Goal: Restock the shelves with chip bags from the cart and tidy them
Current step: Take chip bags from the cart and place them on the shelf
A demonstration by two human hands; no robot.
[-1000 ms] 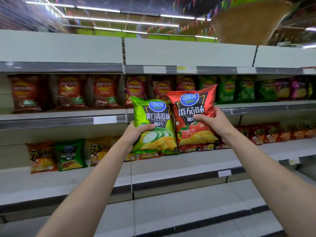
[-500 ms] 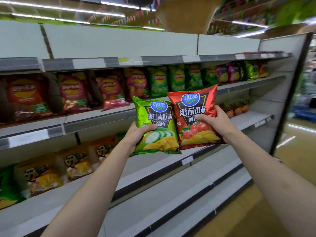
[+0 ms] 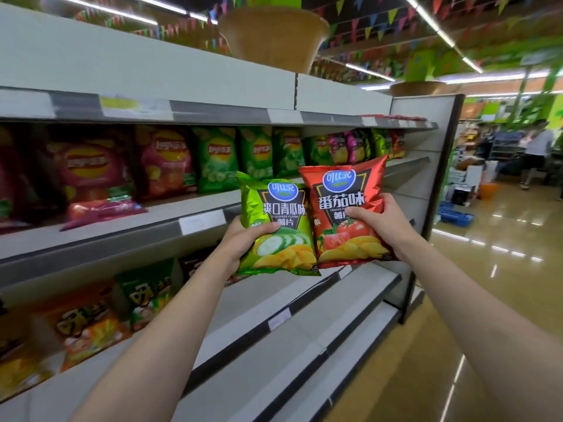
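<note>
Holding two chip bags side by side in front of the shelving, the person has one in each hand. The left hand [image 3: 240, 242] grips the green cucumber bag [image 3: 275, 226] at its lower left edge, thumb curled across the front. The right hand [image 3: 382, 225] grips the red tomato bag [image 3: 344, 208] at its right side, thumb pressed over the print. The two bags are upright, their inner edges touching or slightly overlapping, and both are held clear of the shelves.

The shelving unit [image 3: 426, 190] shows four tiers from this angle, with white boards, grey price rails and a white end panel on the right. The second tier [image 3: 170, 214] carries a row of upright bags, pink and red toward the left, about four green ones in the middle, then a few purple, green and red ones farther right; blur makes an exact count unsafe. One pink bag [image 3: 103, 208] lies flat on that tier's front. The tier below holds orange and green bags [image 3: 91, 324] at its left, and its right part is bare board, as are the lowest boards [image 3: 304, 354].

A woven basket [image 3: 274, 38] stands on the top of the unit. Coloured pennants hang under the ceiling with strip lights. The floor [image 3: 502, 269] is glossy tan. Down the aisle stand a blue crate [image 3: 455, 215], an orange bucket [image 3: 489, 190] and a person [image 3: 536, 153] well apart from the hands.
</note>
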